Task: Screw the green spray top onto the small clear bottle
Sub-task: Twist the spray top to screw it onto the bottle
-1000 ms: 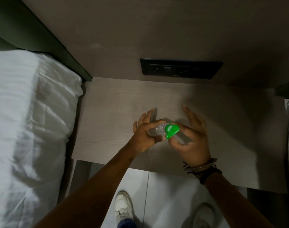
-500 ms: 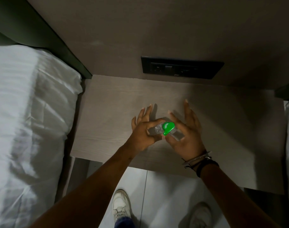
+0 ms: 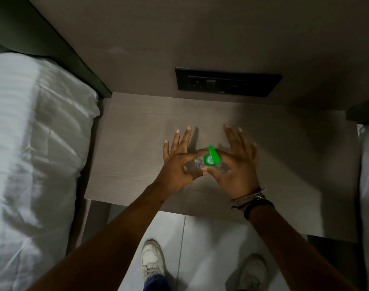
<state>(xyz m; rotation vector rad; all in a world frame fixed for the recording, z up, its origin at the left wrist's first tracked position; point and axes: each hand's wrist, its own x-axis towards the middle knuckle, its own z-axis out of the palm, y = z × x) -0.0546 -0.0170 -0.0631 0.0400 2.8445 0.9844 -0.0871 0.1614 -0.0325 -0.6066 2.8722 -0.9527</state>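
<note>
The small clear bottle is held above the bedside table, seen from its top end. The green spray top sits on the bottle's neck, its nozzle pointing away from me. My left hand pinches the bottle's body with thumb and forefinger, the other fingers spread. My right hand holds the green top between thumb and forefinger, its remaining fingers stretched out straight. Most of the bottle's body is hidden between my hands.
The wooden bedside table lies under my hands, against a wall with a black socket panel. A bed with white linen is on the left. My white shoes stand on pale floor tiles below the table's front edge.
The green top has turned: its nozzle pointed down-left, now it points away from me. Both hands' free fingers have spread wider, and hands and bottle sit slightly further over the table.
</note>
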